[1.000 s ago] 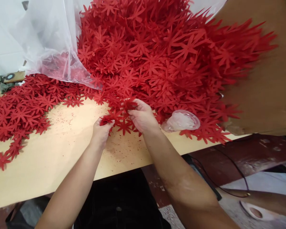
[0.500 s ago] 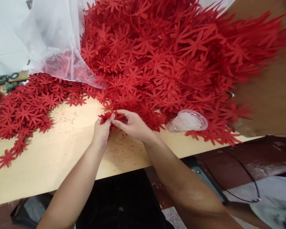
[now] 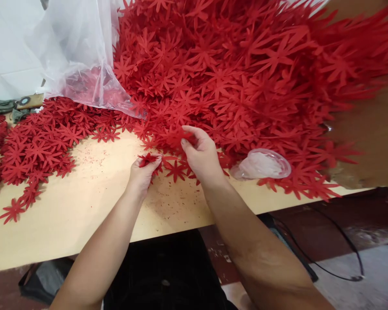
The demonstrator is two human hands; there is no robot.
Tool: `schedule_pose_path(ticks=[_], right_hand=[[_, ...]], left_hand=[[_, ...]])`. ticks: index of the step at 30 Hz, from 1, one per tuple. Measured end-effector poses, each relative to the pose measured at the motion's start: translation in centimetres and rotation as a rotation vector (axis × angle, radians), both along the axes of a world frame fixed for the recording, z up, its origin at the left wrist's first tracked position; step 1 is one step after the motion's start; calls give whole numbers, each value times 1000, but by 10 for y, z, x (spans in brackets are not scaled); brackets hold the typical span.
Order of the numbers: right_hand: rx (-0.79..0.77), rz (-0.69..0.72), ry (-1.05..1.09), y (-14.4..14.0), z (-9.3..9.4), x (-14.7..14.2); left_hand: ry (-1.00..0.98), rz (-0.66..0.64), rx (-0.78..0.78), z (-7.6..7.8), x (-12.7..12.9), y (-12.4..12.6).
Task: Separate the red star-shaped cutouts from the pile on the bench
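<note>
My left hand (image 3: 142, 174) is closed, thumb over fingers, pinching a small stack of red flower-shaped cutouts (image 3: 148, 159) just above the table. My right hand (image 3: 203, 155) is at the near edge of a big heap of red flower cutouts (image 3: 220, 82). Its thumb and forefinger tips are apart, with red petals showing between and beyond them; whether they touch a piece is hard to make out. Between the hands, a loose red flower cutout (image 3: 176, 171) lies on the table.
A clear plastic bag (image 3: 93, 86) with red pieces stands at the back left. A lower pile of red cutouts (image 3: 39, 142) spreads along the left of the pale table (image 3: 93, 215). A clear plastic tub (image 3: 261, 163) lies to the right, near brown cardboard (image 3: 368, 142).
My hands have parted. The right one has moved up and right to the heap, while the left still pinches its red cutouts. The view has shifted slightly.
</note>
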State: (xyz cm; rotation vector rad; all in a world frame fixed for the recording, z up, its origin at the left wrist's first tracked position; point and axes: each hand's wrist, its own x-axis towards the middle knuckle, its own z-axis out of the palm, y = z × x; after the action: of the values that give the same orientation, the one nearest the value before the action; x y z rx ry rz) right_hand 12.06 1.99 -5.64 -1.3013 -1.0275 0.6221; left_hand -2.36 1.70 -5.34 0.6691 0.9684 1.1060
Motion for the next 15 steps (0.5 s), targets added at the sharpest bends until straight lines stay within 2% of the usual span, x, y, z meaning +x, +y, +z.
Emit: schedule_pose_path(ticks=[8, 12, 13, 15], right_hand=[[-27, -17, -66, 8, -2, 2], [46, -62, -260, 5, -3, 2], [54, -37, -317, 1, -1, -1], [61, 105, -386, -9, 4, -9]], left_hand=[[1, -12, -90, 3, -3, 1], [-14, -47, -104, 4, -5, 2], [-18, -51, -104, 3, -5, 2], [-48, -51, -81, 2, -4, 2]])
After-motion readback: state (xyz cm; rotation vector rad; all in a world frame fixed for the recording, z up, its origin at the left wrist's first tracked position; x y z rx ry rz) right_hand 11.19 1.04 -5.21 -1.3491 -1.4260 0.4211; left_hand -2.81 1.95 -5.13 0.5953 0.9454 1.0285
